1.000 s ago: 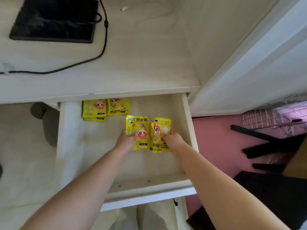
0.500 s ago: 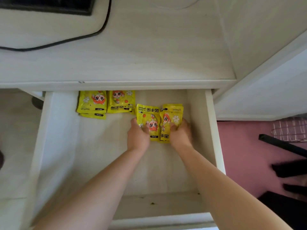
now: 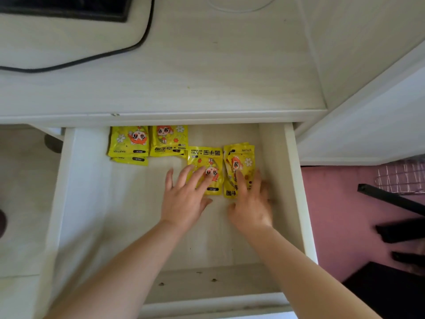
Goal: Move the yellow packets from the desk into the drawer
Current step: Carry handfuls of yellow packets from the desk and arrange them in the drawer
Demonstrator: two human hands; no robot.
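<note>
Grips gone: your left hand (image 3: 184, 200) and right hand (image 3: 251, 204) rest open and flat on glossy yellow packets (image 3: 205, 157) in the white wooden drawer (image 3: 295, 185); placement looks done.

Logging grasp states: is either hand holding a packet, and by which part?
Nothing is gripped. The left hand rests straight fingers on the lower part of the left front packet, the right hand on the right front packet, both in the drawer.

Five yellow packets (image 3: 169, 140) are showing for certain in the one drawer (image 3: 69, 203), the rightmost packet (image 3: 240, 157) possibly covering more, along with two hands, one left hand (image 3: 184, 199) and one right hand (image 3: 251, 208), and one desk (image 3: 207, 77) carrying one black cable (image 3: 92, 58) and one dark device (image 3: 69, 8).
</note>
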